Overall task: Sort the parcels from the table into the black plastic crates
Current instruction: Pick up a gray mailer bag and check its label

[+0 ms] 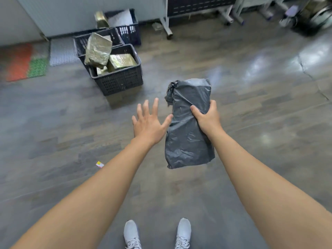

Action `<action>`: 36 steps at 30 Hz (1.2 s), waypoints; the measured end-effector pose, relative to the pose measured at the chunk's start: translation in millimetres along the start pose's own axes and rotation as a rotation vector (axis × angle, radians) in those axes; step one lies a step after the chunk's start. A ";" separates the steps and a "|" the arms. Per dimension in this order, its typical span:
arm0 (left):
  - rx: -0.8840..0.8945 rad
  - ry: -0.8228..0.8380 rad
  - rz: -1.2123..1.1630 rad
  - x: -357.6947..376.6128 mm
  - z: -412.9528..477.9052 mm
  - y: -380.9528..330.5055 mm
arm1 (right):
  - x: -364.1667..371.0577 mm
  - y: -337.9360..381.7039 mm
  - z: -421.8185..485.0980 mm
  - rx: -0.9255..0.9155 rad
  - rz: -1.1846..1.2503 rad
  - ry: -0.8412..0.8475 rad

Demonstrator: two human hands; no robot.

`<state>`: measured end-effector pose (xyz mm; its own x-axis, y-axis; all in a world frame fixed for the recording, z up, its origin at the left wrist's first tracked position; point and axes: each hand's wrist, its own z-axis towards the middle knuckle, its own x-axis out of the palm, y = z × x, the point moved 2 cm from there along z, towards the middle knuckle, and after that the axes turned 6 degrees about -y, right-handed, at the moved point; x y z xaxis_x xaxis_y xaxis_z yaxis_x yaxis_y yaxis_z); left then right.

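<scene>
The right hand [206,119] grips a grey plastic-wrapped parcel [188,141] by its right side, above the floor [251,114], while the left hand [149,123] is spread flat just beside it, thumb tip at the parcel's left edge. Well apart, towards the far left of the floor, the nearest black crate [118,81] holds gold-wrapped parcels [122,61], a larger gold parcel [98,50] leaning tilted at its far left corner, with two more crates [129,31] behind. White shoes [132,234] stand at the near edge.

Bare forearms [111,177], 2 pale grey laced trainers [132,234]
</scene>
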<state>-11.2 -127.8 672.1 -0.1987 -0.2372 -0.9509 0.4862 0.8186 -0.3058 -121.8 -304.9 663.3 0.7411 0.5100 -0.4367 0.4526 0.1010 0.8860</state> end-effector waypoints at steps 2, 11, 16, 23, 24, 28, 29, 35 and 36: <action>0.059 -0.046 0.015 -34.2 -1.4 -35.0 | -36.9 33.0 5.1 -0.044 0.017 -0.031; 0.208 -0.223 0.085 -117.1 36.8 -148.1 | -137.9 115.6 59.4 -0.178 0.028 -0.061; 0.215 -0.255 0.054 -130.6 103.8 -184.9 | -153.9 141.0 121.5 -0.216 0.021 -0.090; 0.255 -0.273 0.004 -138.0 237.2 -236.5 | -161.0 194.2 247.0 -0.243 -0.024 -0.159; 0.270 -0.270 -0.002 -139.3 256.3 -245.4 | -163.2 202.7 264.4 -0.249 -0.019 -0.174; 0.288 -0.270 -0.002 -144.0 328.7 -279.4 | -174.7 229.6 329.5 -0.262 0.034 -0.233; 0.292 -0.265 0.003 -143.6 344.1 -287.9 | -177.4 232.8 344.5 -0.260 0.040 -0.235; 0.320 -0.264 0.048 -128.9 438.2 -345.0 | -189.0 243.6 447.5 -0.294 0.046 -0.229; 0.322 -0.268 0.059 -124.6 455.5 -355.6 | -190.4 244.2 468.2 -0.304 0.041 -0.218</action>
<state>228.3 -627.6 877.8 0.0448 -0.3575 -0.9328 0.7394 0.6398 -0.2096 79.8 -777.3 889.7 0.8586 0.3280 -0.3940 0.2770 0.3498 0.8949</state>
